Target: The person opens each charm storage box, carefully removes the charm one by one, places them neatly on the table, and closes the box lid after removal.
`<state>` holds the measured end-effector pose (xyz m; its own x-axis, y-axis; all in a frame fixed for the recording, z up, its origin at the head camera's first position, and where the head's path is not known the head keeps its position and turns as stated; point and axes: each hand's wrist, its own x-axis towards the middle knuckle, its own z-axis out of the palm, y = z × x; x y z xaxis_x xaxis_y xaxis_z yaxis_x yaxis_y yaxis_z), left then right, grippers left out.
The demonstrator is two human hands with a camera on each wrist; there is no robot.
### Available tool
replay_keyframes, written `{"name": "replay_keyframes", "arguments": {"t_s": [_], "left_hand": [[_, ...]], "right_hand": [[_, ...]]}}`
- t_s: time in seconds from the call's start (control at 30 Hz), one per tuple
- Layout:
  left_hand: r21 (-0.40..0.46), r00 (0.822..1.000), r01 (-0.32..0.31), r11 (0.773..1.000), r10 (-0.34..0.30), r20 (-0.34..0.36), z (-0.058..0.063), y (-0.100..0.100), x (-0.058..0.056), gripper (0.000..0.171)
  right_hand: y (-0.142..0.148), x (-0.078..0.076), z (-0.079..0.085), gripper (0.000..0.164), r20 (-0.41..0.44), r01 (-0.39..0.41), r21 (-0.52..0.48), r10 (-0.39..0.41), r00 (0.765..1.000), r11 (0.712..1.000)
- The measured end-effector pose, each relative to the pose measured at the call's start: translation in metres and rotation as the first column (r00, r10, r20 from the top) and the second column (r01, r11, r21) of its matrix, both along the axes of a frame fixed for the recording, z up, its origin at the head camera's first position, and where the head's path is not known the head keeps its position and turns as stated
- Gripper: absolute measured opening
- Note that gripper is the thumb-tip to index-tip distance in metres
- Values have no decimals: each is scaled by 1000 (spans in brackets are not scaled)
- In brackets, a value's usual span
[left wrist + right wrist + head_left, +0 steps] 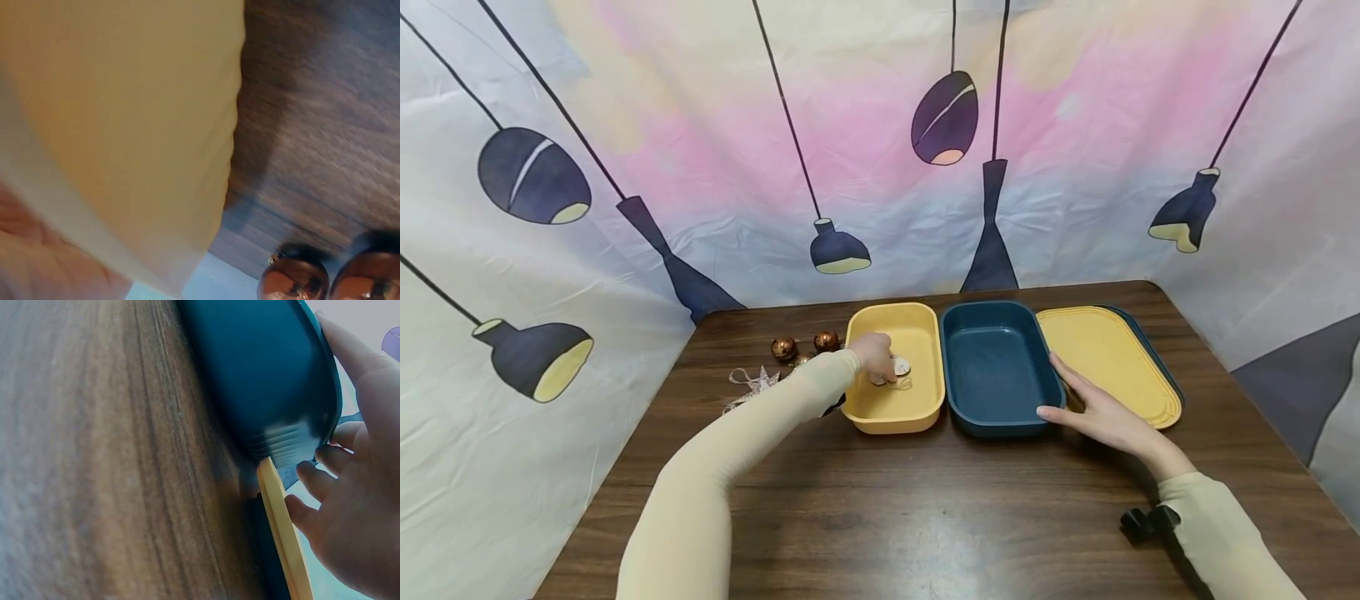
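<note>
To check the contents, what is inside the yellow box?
The yellow box holds pale pieces and a string loop by the left hand; what the hand covers is hidden.

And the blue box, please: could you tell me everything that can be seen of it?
The blue box is deep and rectangular, with rounded corners and smooth, slightly shiny walls that look like plastic. It stands upright on the brown table, open and empty, close beside the yellow box. The right hand touches its right side near the front corner.
</note>
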<state>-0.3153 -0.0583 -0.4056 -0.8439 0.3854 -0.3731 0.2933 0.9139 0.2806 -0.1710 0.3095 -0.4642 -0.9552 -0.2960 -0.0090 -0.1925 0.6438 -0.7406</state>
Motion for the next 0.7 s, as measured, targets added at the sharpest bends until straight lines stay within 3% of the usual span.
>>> {"name": "replay_keyframes", "arguments": {"t_s": [0.17, 0.4, 0.7], "left_hand": [[3, 1000, 12, 1000, -12, -25, -1, 5, 0, 26], [2, 1000, 6, 1000, -6, 11, -2, 6, -1, 29], [3, 994, 27, 1000, -28, 105, 21, 7, -4, 53]], "right_hand": [[-1, 0, -1, 96, -4, -5, 2, 5, 1000, 1000], [-1, 1, 0, 96, 3, -1, 7, 1, 1000, 1000], [0, 0, 0, 96, 11, 6, 11, -6, 1000, 1000]]}}
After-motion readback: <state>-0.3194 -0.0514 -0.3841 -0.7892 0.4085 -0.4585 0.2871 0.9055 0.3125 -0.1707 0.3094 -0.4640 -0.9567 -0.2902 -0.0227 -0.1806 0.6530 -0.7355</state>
